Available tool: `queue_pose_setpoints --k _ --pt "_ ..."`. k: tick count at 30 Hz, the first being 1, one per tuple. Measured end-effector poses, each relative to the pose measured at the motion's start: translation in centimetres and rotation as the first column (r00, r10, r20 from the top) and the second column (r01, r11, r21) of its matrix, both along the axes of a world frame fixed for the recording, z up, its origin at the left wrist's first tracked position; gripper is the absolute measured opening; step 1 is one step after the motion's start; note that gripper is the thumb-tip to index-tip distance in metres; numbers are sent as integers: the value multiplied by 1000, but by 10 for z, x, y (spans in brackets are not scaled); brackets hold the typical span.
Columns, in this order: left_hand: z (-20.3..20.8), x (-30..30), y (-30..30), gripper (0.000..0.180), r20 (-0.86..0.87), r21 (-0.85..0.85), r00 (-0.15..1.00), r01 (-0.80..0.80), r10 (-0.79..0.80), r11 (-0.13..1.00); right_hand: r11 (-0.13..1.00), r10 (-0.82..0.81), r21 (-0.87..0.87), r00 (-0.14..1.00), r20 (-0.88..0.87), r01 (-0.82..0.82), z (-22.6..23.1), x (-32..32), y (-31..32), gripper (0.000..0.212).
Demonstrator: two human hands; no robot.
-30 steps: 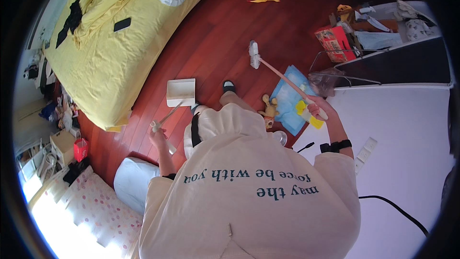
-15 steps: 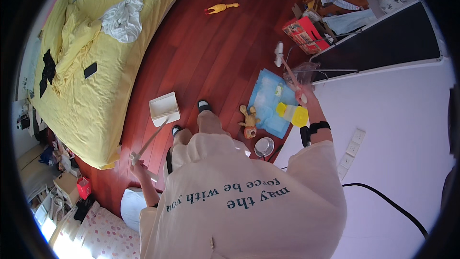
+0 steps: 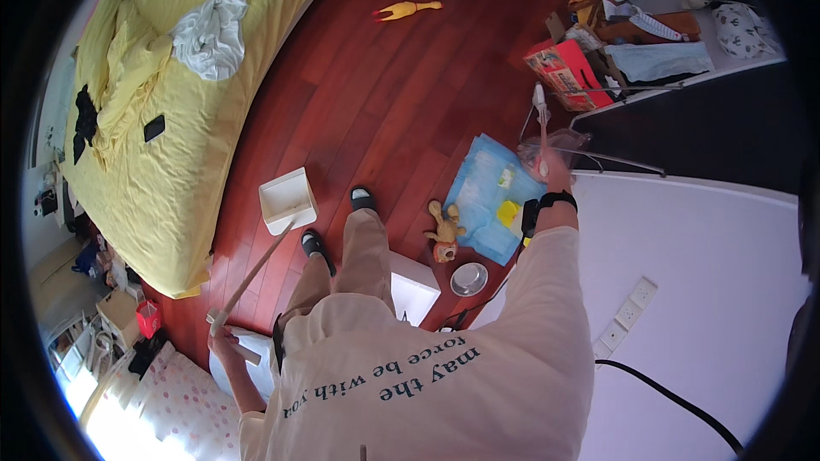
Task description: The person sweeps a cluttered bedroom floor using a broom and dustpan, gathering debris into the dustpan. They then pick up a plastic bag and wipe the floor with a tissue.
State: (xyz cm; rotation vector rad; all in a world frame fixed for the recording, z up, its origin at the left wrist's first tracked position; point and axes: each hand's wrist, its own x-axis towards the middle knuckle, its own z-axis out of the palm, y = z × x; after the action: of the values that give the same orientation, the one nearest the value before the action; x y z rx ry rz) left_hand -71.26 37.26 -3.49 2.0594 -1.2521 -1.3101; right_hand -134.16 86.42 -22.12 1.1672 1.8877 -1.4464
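Observation:
At the lower left, my left hand is wrapped round the long handle of a white dustpan. Its pan rests on the floor, left of my feet. My right hand reaches out to the far right, closed on a pale pink stick with a white end. Whether the stick is a broom or another tool, I cannot tell. A crumpled clear plastic bag lies against or just beyond this hand. Below the right wrist is a blue pad; a yellow item on it is partly covered by my forearm.
Beside the pad are a plush toy and a metal bowl. A yellow rubber chicken lies on the far floor. The bed bounds the left side. A red box and a white panel stand at right.
My right hand has moved farther out and a little right with the stick, closer to the plastic bag. The left hand has shifted slightly left and nearer, still on the dustpan handle.

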Motion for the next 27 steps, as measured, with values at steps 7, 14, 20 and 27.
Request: queue_pose_setpoints --k 7,14,20,27 --pt "4 -24 -4 13 13 7 996 90 -90 996 844 496 171 861 115 -509 -41 60 -5 23" --pt "-17 -34 -10 19 -10 -21 984 175 -175 984 920 391 -97 887 246 -379 47 134 -15 20" --pt "-28 -29 -14 21 -57 -9 980 193 -193 981 864 173 -503 924 340 23 151 100 32 18" --pt "-25 -31 -9 9 -10 -9 996 92 -92 996 949 252 -233 954 165 -210 146 20 27 23"
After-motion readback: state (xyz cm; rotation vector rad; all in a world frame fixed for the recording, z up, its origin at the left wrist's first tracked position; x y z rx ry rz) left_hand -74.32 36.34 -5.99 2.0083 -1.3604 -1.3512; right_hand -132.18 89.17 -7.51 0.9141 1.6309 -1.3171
